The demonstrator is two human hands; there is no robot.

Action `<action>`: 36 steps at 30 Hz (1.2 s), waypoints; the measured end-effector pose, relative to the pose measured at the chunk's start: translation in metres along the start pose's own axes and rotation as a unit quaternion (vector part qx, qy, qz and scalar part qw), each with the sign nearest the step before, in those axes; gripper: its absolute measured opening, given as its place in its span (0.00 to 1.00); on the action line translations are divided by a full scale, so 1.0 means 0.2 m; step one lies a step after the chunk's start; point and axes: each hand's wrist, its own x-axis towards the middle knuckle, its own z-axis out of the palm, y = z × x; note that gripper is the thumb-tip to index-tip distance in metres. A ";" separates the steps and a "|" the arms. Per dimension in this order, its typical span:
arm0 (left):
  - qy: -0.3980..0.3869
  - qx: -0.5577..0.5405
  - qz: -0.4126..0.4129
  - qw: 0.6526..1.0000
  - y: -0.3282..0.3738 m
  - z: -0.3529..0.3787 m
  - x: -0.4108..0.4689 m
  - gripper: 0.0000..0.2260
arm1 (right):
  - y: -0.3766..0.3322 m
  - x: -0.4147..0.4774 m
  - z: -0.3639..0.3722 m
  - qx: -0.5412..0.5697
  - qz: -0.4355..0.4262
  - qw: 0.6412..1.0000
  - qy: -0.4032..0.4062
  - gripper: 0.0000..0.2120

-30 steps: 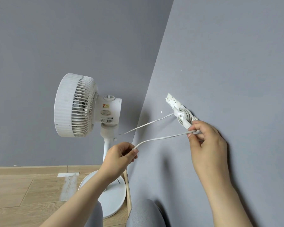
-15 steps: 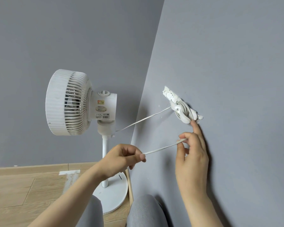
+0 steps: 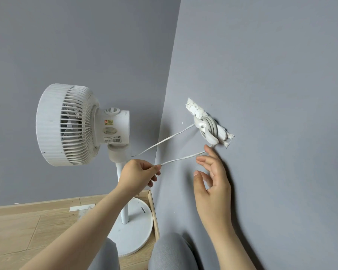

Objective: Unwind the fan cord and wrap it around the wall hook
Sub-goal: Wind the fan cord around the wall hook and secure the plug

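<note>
A white pedestal fan [image 3: 70, 125] stands in the room corner. Its white cord [image 3: 164, 142] runs from the fan neck to a white wall hook [image 3: 207, 124] on the right wall, where several loops are wound. A second stretch of cord comes down from the hook to my left hand [image 3: 139, 175], which pinches it between thumb and fingers. Just below the hook is my right hand [image 3: 213, 178], fingers spread and relaxed, holding nothing; one fingertip is close to the cord near the hook.
The fan's round white base [image 3: 133, 228] sits on the wooden floor [image 3: 18, 230] against the grey right wall [image 3: 261, 75]. A strip of white tape [image 3: 80, 207] lies on the floor by the baseboard. My grey-clad knees [image 3: 170, 252] are at the bottom.
My right hand has let go of the cord and dropped slightly below the hook with fingers spread. My left hand keeps its pinch on the cord end.
</note>
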 end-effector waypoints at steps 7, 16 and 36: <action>0.059 -0.030 -0.012 0.998 0.10 0.01 0.18 0.12 | -0.04 0.00 -0.03 0.050 0.085 0.994 -0.037 0.15; 0.083 -0.066 -0.007 0.994 0.31 -0.01 0.36 0.10 | -0.02 -0.01 -0.03 0.065 0.141 0.986 -0.057 0.15; 0.074 -0.009 0.092 0.993 0.76 -0.02 0.46 0.08 | -0.06 0.00 -0.05 0.068 0.163 0.981 -0.077 0.15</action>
